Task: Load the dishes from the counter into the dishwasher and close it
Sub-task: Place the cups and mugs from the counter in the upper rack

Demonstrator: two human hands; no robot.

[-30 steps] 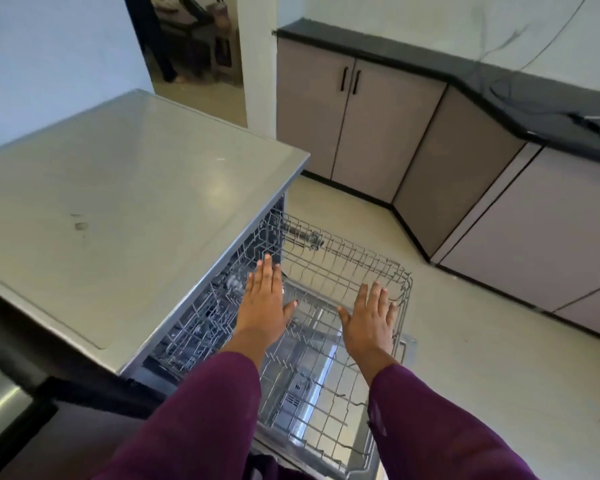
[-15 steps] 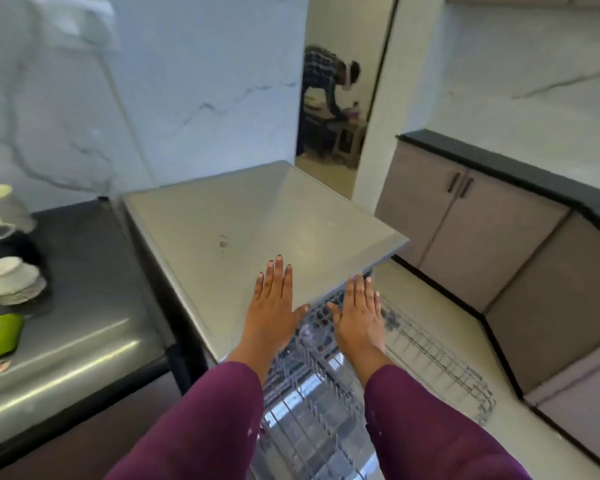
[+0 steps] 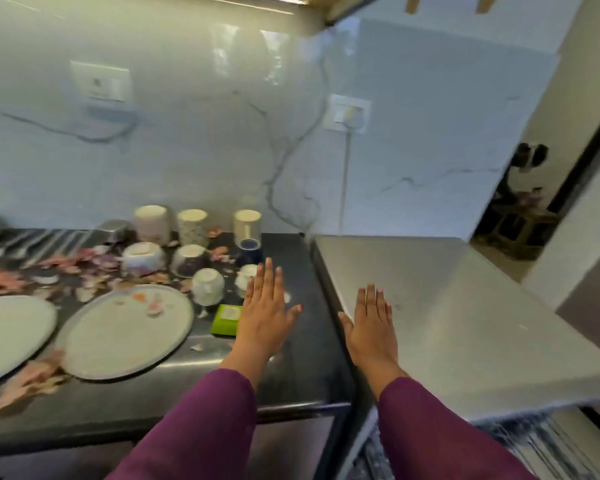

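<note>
Plates (image 3: 125, 330) and cups (image 3: 207, 284) sit on the black counter (image 3: 305, 358), left of both hands; left hand (image 3: 265, 317) is nearer, right hand (image 3: 371, 327) is over the dishwasher (image 3: 465, 323) edge; both flat, empty.

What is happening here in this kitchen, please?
A person in purple sleeves holds both hands out flat and empty: the left hand over the black stone counter, the right hand at the edge of the steel-topped dishwasher. Nothing is picked up yet. Two round grey metal plates and several upturned white cups and bowls wait on the counter among food scraps. The dishwasher's wire rack shows pulled out below.
</note>
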